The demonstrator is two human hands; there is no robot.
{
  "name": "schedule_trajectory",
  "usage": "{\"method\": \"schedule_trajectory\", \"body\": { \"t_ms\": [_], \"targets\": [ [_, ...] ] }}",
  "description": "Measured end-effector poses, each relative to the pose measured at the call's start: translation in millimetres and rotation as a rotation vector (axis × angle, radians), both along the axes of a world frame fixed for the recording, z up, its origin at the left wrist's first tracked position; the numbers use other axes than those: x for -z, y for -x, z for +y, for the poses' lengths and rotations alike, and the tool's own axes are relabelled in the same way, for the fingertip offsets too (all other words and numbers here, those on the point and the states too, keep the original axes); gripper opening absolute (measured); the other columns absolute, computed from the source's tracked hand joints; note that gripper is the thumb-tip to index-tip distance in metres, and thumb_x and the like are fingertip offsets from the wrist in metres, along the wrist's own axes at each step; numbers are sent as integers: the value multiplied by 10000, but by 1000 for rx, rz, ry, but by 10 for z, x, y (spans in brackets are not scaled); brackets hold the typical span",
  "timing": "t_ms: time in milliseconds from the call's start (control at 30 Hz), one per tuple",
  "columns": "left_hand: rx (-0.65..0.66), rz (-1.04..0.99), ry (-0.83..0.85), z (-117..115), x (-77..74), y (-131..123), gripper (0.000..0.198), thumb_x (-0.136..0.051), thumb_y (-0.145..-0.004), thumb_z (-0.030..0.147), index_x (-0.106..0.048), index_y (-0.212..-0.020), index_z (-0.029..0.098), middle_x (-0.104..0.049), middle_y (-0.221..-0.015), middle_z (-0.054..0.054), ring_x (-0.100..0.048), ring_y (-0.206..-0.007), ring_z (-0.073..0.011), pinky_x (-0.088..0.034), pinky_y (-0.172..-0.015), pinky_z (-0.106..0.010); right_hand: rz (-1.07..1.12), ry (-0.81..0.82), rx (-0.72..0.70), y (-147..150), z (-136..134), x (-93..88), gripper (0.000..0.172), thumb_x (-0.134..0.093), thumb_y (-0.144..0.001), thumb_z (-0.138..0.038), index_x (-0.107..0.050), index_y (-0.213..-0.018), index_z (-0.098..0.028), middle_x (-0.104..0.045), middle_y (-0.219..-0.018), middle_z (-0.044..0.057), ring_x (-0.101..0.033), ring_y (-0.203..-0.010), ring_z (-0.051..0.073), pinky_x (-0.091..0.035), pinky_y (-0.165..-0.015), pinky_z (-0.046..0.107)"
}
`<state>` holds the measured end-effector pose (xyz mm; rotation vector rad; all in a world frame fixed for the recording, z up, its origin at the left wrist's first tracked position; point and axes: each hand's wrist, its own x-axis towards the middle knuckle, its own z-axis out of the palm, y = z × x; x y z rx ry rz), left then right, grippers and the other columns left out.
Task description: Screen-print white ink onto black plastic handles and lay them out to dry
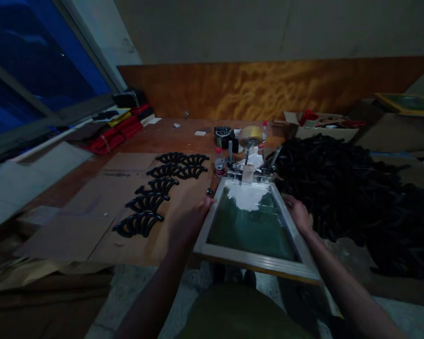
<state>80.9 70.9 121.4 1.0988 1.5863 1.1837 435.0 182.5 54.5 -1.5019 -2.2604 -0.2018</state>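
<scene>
A screen printing frame (257, 267) with green mesh (247, 235) is in front of me, its far end at a metal clamp (249, 175). White ink (245, 195) covers the mesh's far part. My left hand (198, 210) is closed on the frame's left side, close to a small dark object (209, 192). On the opposite side my right hand (298, 215) grips the right rail; its fingertips are partly hidden. Curved, ribbed black pieces (139, 224) lie in rows on cardboard left of the frame. What is under the frame is hidden.
A large heap of black pieces (339, 183) fills the right side. Behind the frame stand a red-capped bottle (219, 162), a dark tub (223, 136) and a tape roll (250, 136). Red bundles (122, 132) lie back left; an open carton (325, 132) stands back right.
</scene>
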Motion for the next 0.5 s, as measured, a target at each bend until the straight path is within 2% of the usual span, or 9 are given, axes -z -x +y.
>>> {"method": "schedule_trajectory", "body": {
  "t_ms": [67,133,167,233,300,400,500],
  "targets": [
    [25,-7,54,-140,226,-23,410,-566,-846,505,-686,-1116,220,-696,-1231,-74,-614,-1171,-264,-452,-1035,-401,160,18,9,58,176,-156,374,-467,-906,-204,-685,-1201,-131,-720,-1148,138,-681,-1040,250,-568,-887,401],
    [7,-62,55,-223,441,-90,466,-601,-831,484,-641,-1223,234,-670,-1294,-85,-610,-1197,-278,-466,-1021,-418,249,28,-90,354,325,-313,493,-542,-878,-214,-562,-1365,-138,-560,-1403,164,-525,-1282,282,-450,-1058,455],
    [-10,-88,46,-246,529,-128,480,-605,-837,476,-626,-1255,242,-671,-1293,-92,-615,-1194,-286,-473,-1010,-427,243,45,-154,550,386,-382,559,-564,-863,-204,-502,-1414,-134,-481,-1473,172,-450,-1343,293,-402,-1096,466],
    [-34,-114,52,-267,649,-189,476,-592,-861,468,-611,-1287,256,-690,-1261,-98,-622,-1190,-296,-485,-990,-439,131,113,-225,926,480,-486,554,-564,-847,-154,-500,-1397,-124,-490,-1446,186,-441,-1323,296,-389,-1086,441],
    [-42,-115,89,-269,697,-216,465,-569,-877,463,-607,-1296,264,-698,-1248,-94,-620,-1200,-294,-494,-978,-435,-20,228,-223,1173,535,-540,416,-547,-847,-121,-591,-1261,-126,-605,-1282,176,-530,-1194,276,-430,-1002,374],
    [-6,-88,122,-259,698,-207,437,-541,-887,445,-623,-1273,257,-670,-1303,-85,-608,-1222,-280,-493,-990,-418,-161,369,-207,1238,543,-553,230,-559,-864,-159,-643,-1077,-141,-669,-1115,144,-598,-1034,238,-448,-873,290],
    [-13,-81,123,-253,706,-191,437,-537,-883,420,-625,-1267,231,-658,-1321,-96,-620,-1201,-282,-492,-995,-427,-190,322,-170,1136,447,-520,204,-534,-880,-172,-632,-1056,-137,-669,-1101,149,-595,-1019,243,-437,-846,291]
  ]
}}
